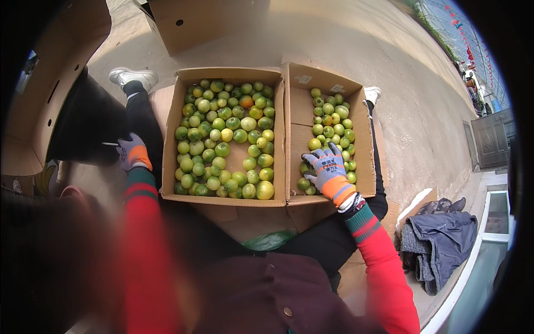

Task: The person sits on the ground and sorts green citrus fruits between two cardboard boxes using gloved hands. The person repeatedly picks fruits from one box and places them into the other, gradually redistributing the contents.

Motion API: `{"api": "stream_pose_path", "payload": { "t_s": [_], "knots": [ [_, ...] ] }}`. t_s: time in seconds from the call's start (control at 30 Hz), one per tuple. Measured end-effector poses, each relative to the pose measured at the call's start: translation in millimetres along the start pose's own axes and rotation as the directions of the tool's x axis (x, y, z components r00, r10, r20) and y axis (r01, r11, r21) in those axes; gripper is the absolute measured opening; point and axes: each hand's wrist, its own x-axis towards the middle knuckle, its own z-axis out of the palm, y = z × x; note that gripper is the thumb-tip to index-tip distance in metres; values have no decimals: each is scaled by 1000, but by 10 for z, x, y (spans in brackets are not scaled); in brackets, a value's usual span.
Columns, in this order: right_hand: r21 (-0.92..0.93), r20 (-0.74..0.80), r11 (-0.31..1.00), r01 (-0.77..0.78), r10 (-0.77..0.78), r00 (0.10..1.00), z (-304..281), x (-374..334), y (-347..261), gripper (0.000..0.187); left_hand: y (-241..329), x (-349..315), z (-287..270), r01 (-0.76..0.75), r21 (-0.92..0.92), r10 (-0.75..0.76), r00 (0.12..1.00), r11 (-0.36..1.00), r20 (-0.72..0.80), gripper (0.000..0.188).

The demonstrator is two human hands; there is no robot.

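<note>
Two open cardboard boxes stand side by side between my legs. The left box (168,133) holds many green and yellowish tomatoes (222,149), a single orange one among them, with a bare patch of bottom showing toward its right. In the right box (300,111), tomatoes (336,129) lie along the right side and near end. My right hand (327,166), in a grey and orange glove, rests on those near-end tomatoes with fingers apart; its palm side is hidden. Left of the boxes, my gloved left hand (133,152) is closed on a thin white stick like a cigarette (110,144).
A large upright cardboard box (83,33) and a dark container (89,122) stand at the left. Another carton (206,25) is beyond the boxes. A dark jacket (442,239) lies at the right, beside a white-framed door (495,222). Green plastic film (270,240) lies near me.
</note>
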Motion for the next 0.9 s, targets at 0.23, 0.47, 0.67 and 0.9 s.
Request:
{"api": "stream_pose_path", "payload": {
  "t_s": [0.23,0.47,0.67,0.9],
  "knots": [
    [313,-437,884,346,-189,879,-752,222,-805,29,19,-88,-211,91,49,-93,995,995,26,60],
    [-136,94,895,424,-414,905,-316,654,-1492,21,88,-137,-127,37,40,-37,999,999,7,57],
    [-155,65,884,440,-435,898,-275,702,-1551,20,49,-103,-66,9,-38,-9,1000,999,-4,58],
    [460,-326,871,174,-16,945,-818,165,-754,54,-194,155,107,-25,-28,25,1000,999,-2,59]
  ]
}}
